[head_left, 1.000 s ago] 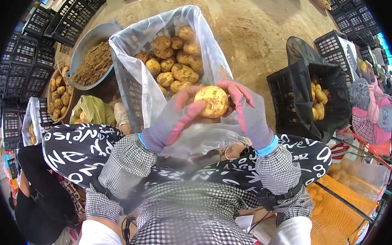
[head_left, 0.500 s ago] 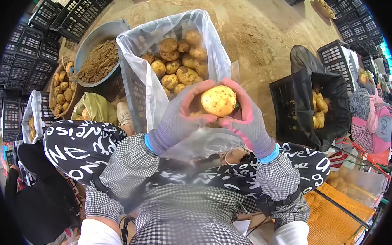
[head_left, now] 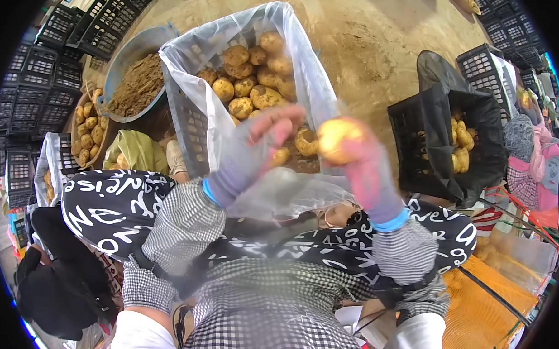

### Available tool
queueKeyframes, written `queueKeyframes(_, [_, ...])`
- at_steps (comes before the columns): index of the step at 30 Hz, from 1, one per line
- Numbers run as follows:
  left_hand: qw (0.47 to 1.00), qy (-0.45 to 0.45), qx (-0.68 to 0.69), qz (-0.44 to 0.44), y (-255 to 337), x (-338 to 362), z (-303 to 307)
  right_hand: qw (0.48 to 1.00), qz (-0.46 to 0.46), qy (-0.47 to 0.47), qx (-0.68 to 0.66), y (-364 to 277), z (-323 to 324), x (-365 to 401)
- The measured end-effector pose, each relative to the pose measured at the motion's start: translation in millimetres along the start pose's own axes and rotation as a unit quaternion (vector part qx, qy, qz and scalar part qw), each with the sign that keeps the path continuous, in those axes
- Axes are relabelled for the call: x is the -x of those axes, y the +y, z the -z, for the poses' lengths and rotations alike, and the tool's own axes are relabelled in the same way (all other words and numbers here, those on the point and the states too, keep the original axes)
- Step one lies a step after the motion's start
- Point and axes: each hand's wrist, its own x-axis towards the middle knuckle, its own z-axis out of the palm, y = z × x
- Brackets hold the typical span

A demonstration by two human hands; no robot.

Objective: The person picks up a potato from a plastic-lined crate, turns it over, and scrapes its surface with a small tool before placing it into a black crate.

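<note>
A large yellow potato [head_left: 336, 139], blurred by motion, is gripped in my right hand [head_left: 368, 172] over the right side of the lined crate. My left hand [head_left: 249, 151] has no potato in it; its gloved fingers are apart and smeared a little, above the crate's near left part. Both hands wear grey gloves with pink palms. Below them stands the crate with a clear plastic liner [head_left: 216, 125], holding several potatoes [head_left: 265, 98], some with soil on their skins.
Left of the crate is a blue tub of soil [head_left: 134, 84], beside a basket of potatoes [head_left: 89, 132] and a green sack [head_left: 137, 149]. On the right stands a black-lined crate [head_left: 428, 118] with potatoes inside. Stacked black crates [head_left: 36, 95] line the far left. An orange mesh sack [head_left: 473, 308] lies at lower right.
Both hands held the potato together before. My left hand has let go and moved left, while my right hand has carried the potato a little to the right.
</note>
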Motion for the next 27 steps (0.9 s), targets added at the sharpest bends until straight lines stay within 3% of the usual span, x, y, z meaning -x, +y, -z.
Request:
queueKeyframes(2, [0.993,0.054,-0.029,-0.102,2.0,-18.0,16.6,0.973,-0.012,-0.005,-0.231,-38.6,41.3,-9.3])
queueKeyframes(3, [0.993,0.079,-0.065,-0.065,-5.3,-29.9,31.6,0.987,0.092,0.079,-0.110,-55.4,62.9,-16.4])
queueKeyframes(4, [0.989,0.102,-0.099,-0.029,-21.8,-44.1,50.2,0.962,0.078,0.053,-0.257,-85.9,97.3,-19.0])
queueKeyframes(5, [0.983,0.124,-0.132,0.006,-38.5,-52.9,59.9,0.942,0.107,0.108,-0.300,-113.0,134.5,-22.9])
queueKeyframes(8, [0.899,0.005,-0.399,0.180,-76.8,-59.4,50.8,0.901,0.159,0.187,-0.358,-178.3,240.7,-2.0])
queueKeyframes(10, [0.876,-0.043,-0.464,0.126,-137.7,-55.8,34.8,0.829,0.185,0.252,-0.463,-201.5,224.2,17.2])
queueKeyframes(11, [0.843,-0.078,-0.509,0.159,-138.2,-62.8,14.2,0.805,0.222,0.275,-0.476,-201.4,194.3,22.1])
queueKeyframes(12, [0.805,-0.112,-0.550,0.191,-139.7,-69.3,-7.6,0.850,0.216,0.195,-0.439,-195.2,198.5,21.2])
queueKeyframes(14, [0.616,-0.266,-0.733,0.113,-175.3,-91.7,-37.6,0.897,0.208,0.080,-0.381,-179.1,195.4,18.6])
queueKeyframes(16, [0.598,-0.246,-0.757,0.093,-219.1,-101.2,-42.2,0.909,0.180,0.052,-0.372,-166.2,165.5,14.3])
queueKeyframes(17, [0.687,-0.155,-0.700,0.119,-241.7,-97.8,-37.9,0.911,0.152,0.057,-0.380,-161.8,150.9,12.7])
queueKeyframes(18, [0.726,-0.145,-0.659,0.134,-234.8,-96.7,-32.6,0.911,0.123,0.060,-0.388,-159.5,141.9,12.6])
queueKeyframes(19, [0.763,-0.134,-0.615,0.150,-224.8,-95.3,-28.2,0.926,0.099,0.004,-0.364,-156.0,138.7,13.4])
queueKeyframes(20, [0.796,-0.121,-0.570,0.164,-214.2,-93.8,-24.0,0.939,0.115,0.009,-0.323,-151.4,136.7,13.3])
queueKeyframes(22, [0.880,-0.072,-0.456,0.112,-207.9,-84.4,1.8,0.959,0.150,0.010,-0.241,-144.7,126.4,7.3])
queueKeyframes(23, [0.910,-0.051,-0.403,0.087,-195.7,-79.2,9.2,0.973,0.163,0.032,-0.162,-138.4,114.2,9.5])
queueKeyframes(25, [0.948,-0.011,-0.315,0.051,-114.3,-54.5,-0.7,0.984,0.166,0.049,-0.046,-115.9,92.5,5.6])
queueKeyframes(27, [0.968,-0.020,-0.252,0.000,-63.0,-36.3,-2.6,0.986,0.148,0.039,0.071,-87.6,68.5,-2.0])
